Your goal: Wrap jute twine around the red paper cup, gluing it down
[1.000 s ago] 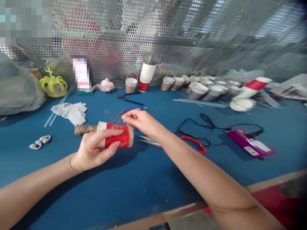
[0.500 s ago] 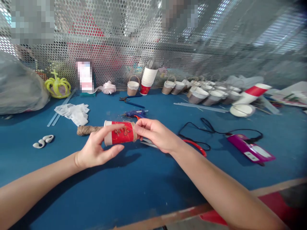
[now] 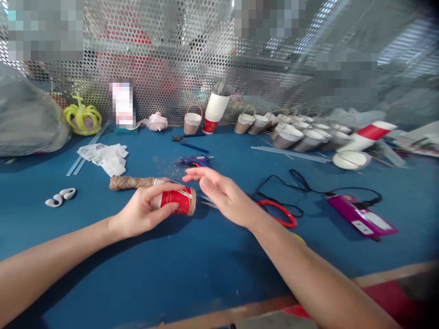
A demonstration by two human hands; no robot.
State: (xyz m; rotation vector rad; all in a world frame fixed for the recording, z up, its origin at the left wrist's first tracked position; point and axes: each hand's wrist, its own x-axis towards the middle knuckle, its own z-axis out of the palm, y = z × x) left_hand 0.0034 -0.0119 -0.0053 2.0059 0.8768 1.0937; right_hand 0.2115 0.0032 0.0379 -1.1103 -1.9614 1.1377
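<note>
Tabletop [image 3: 192, 274], blue, perforated screen [image 3: 164, 59] behind, red cup [image 3: 184, 202] in left hand [image 3: 141, 210]

I see one camera, worn on the person's head, above the near side of the blue table [image 3: 192, 274]. It faces forward and down, with the left hand [image 3: 140, 211] and right hand [image 3: 224, 196] close and the perforated screen [image 3: 188, 27] far.

A red paper cup [image 3: 176, 197] with gold print and a pale strip near its mouth is held on its side, nearly level, its base pointing right. A tan band [image 3: 193, 202] rings the base edge. Part of the wall is hidden, and the mouth faces left.
</note>
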